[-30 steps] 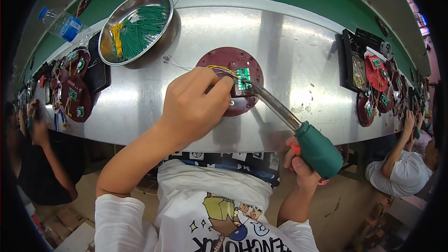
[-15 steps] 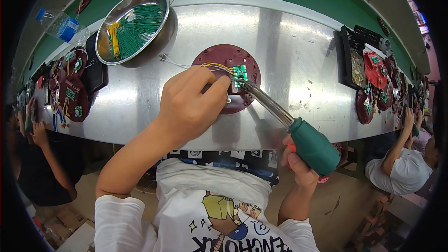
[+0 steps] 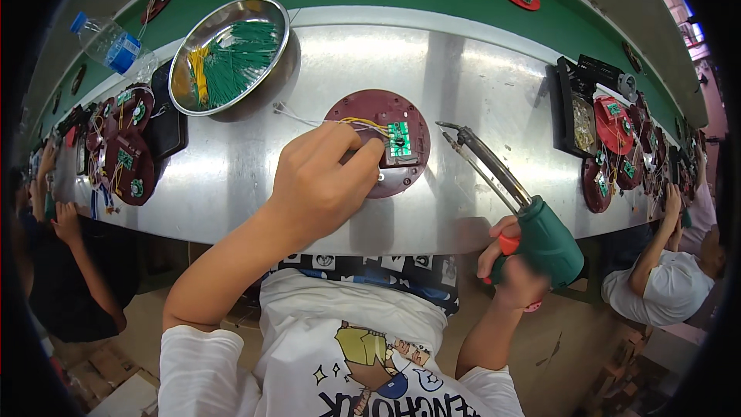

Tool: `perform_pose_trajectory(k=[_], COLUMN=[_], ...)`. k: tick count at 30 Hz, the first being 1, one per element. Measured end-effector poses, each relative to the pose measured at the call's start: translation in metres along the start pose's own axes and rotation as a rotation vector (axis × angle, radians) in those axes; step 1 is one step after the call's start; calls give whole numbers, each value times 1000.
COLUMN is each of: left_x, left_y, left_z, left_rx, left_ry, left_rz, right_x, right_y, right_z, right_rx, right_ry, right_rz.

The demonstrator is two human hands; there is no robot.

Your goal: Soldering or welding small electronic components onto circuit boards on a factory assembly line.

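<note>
A round maroon plastic disc (image 3: 417, 112) lies on the metal bench with a small green circuit board (image 3: 402, 139) on it. Yellow wires (image 3: 363, 121) run to the board, and white wires (image 3: 297, 116) trail off leftward past my knuckles. My left hand (image 3: 324, 174) rests over the disc's left part, thumb and forefinger pinched beside the board; what they grip is hidden. My right hand (image 3: 515, 274) is closed round the handle of a green soldering gun (image 3: 549, 243) with a red trigger. The gun's tip stands just right of the disc, apart from it.
A steel bowl (image 3: 179, 81) of green and yellow wires stands at the back left, near a plastic bottle (image 3: 104, 45). More discs (image 3: 127, 158) are piled at the left. At the right are a black tray (image 3: 570, 108) and further discs (image 3: 614, 127). Other people sit at both sides.
The soldering gun's tip has come off the circuit board and moved right, beyond the disc's edge. My left hand keeps its pinch beside the board. The whole view has shifted slightly.
</note>
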State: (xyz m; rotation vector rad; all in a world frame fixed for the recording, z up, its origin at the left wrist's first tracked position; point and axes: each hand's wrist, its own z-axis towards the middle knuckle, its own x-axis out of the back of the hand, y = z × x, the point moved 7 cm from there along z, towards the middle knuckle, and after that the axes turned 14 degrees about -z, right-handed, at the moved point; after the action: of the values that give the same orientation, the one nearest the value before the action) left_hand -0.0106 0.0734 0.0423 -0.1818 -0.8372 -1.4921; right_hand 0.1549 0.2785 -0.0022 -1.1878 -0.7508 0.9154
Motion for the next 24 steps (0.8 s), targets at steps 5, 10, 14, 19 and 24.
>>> perform_pose_trajectory(k=[5, 10, 14, 19, 24], left_x=[-3, 0, -2, 0, 3], left_y=[2, 9, 8, 5, 2], left_z=[6, 4, 5, 3, 7], left_rx=[14, 7, 55, 63, 151], left_ry=[-17, -14, -22, 5, 23], left_rz=[-6, -24, 1, 28, -3], right_x=[19, 25, 27, 27, 32], right_y=[-5, 6, 3, 4, 2], right_z=[12, 15, 11, 12, 12], right_rx=[55, 30, 51, 23, 67], right_ry=[105, 176, 202, 243, 262], right_rz=[-40, 149, 159, 152, 146])
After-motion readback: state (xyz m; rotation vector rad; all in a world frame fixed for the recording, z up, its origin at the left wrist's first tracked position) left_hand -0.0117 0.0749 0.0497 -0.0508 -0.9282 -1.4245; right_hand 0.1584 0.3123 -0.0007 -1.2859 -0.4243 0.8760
